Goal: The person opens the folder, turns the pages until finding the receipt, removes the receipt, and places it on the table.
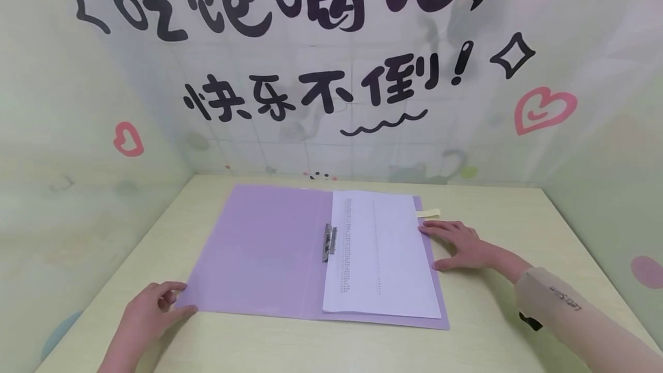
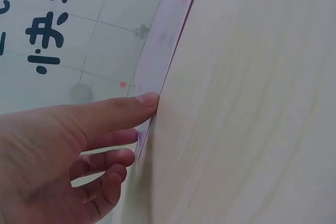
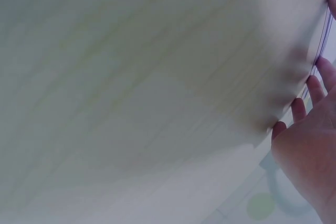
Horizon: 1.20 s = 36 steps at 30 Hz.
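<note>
A purple clip folder [image 1: 264,246] lies spread open on the table. Its metal clip [image 1: 327,242] sits by the spine, and a stack of printed white sheets [image 1: 383,252] covers most of the right side. At the folder's near left corner is my left hand [image 1: 150,312], thumb at the front edge and index fingertip at the left edge. In the left wrist view, that thumb lies straight along the purple edge [image 2: 173,59], the other fingers loosely bent. My right hand [image 1: 458,244] touches the folder's right edge with spread fingertips, also seen in the right wrist view.
A pale yellow tab [image 1: 429,213] sticks out from the folder's right edge, just beyond my right hand. The light wood table [image 1: 248,347] meets a printed cloth backdrop [image 1: 311,154] at the back and on both sides.
</note>
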{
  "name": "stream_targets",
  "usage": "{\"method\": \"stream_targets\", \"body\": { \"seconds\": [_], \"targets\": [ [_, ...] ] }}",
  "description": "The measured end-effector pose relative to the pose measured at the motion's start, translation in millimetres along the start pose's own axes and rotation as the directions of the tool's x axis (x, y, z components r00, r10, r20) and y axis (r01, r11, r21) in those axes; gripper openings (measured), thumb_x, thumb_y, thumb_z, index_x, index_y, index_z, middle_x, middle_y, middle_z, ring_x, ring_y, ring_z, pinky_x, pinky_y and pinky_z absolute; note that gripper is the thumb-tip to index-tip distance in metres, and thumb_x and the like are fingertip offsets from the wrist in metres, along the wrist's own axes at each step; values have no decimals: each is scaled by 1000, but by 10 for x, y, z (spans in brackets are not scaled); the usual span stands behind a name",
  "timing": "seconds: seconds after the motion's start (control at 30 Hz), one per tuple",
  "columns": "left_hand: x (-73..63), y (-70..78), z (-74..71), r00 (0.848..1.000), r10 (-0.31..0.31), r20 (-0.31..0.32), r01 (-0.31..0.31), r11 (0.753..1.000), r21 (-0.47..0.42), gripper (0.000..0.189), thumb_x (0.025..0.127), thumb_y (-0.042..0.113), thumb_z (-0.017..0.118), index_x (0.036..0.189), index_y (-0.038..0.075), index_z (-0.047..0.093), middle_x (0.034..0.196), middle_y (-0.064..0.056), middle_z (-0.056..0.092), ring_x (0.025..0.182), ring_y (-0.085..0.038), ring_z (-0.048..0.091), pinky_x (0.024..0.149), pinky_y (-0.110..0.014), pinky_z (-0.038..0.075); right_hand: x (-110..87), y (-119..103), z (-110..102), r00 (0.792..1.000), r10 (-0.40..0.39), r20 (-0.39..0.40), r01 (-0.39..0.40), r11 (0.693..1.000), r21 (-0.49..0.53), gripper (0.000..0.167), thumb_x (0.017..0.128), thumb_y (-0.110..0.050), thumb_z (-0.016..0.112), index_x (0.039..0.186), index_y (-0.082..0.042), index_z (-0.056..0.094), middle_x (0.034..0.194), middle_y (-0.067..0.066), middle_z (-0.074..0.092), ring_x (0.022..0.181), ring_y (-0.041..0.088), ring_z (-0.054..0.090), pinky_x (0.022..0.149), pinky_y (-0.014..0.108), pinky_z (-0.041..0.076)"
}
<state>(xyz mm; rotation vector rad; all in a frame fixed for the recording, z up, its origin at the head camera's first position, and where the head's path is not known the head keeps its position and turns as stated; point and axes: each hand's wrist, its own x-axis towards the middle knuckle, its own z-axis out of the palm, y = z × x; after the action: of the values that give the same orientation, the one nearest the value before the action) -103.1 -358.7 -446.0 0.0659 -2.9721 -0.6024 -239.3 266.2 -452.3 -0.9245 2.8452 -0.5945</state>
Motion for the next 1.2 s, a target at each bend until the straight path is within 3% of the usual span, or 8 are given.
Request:
{"method": "stream_targets", "body": {
  "seconds": [0.17,0.27,0.4,0.5,0.6,0.93,1.03,1.2],
  "targets": [
    [66,0,-11,998,53,17,-53,999,-13,53,72,26,87,114,0,67,93,-7,60,81,-9,54,67,-23,48,7,7,-2,1000,0,7,0,1000,5,82,81,-49,75,148,-13,43,155,16,38,132,50,36,95,71,34],
    [139,4,-11,989,144,42,-141,988,-62,59,70,15,87,122,-1,63,105,-16,59,87,-19,58,68,-23,51,10,9,-9,1000,1,6,-1,1000,-1,82,81,-48,75,148,-13,43,155,16,38,132,50,36,95,71,34],
    [252,-15,-1,942,332,44,-324,937,-129,70,65,6,86,129,0,59,123,-21,54,96,-8,54,69,-20,53,11,21,-9,1000,3,5,-3,1000,-4,82,81,-48,75,148,-14,44,155,16,38,132,50,36,95,71,34],
    [330,-51,-18,908,412,78,-395,903,-171,72,65,8,87,130,0,58,128,-20,53,99,6,46,72,-19,53,6,15,-11,1000,6,8,-6,1000,3,82,81,-49,74,148,-13,44,155,16,38,132,50,36,95,70,33],
    [370,-83,-42,899,417,131,-389,900,-196,71,68,13,87,130,-2,58,131,-21,52,103,14,43,75,-18,54,3,0,-19,1000,2,7,-2,1000,8,81,81,-48,74,147,-13,44,155,16,38,132,50,36,94,69,34],
    [372,-82,-63,911,372,178,-331,916,-226,73,68,11,86,130,-11,55,131,-27,47,103,20,35,78,-17,54,20,17,-11,1000,5,10,-5,1000,2,82,81,-48,75,147,-12,44,154,17,39,132,49,37,94,68,34],
    [387,-74,-71,917,344,201,-304,930,-206,74,69,15,87,131,-9,55,132,-26,47,104,18,37,80,-19,55,22,23,-4,1000,7,7,-7,1000,-5,82,80,-49,75,147,-12,45,154,16,40,132,48,37,95,69,34],
    [400,-47,-71,929,306,209,-280,949,-146,77,67,23,87,132,-4,57,132,-25,49,105,2,48,81,-23,57,26,-5,-45,1000,11,17,-11,1000,3,82,79,-50,76,146,-12,46,153,16,41,132,48,37,95,69,34]
  ]
}}
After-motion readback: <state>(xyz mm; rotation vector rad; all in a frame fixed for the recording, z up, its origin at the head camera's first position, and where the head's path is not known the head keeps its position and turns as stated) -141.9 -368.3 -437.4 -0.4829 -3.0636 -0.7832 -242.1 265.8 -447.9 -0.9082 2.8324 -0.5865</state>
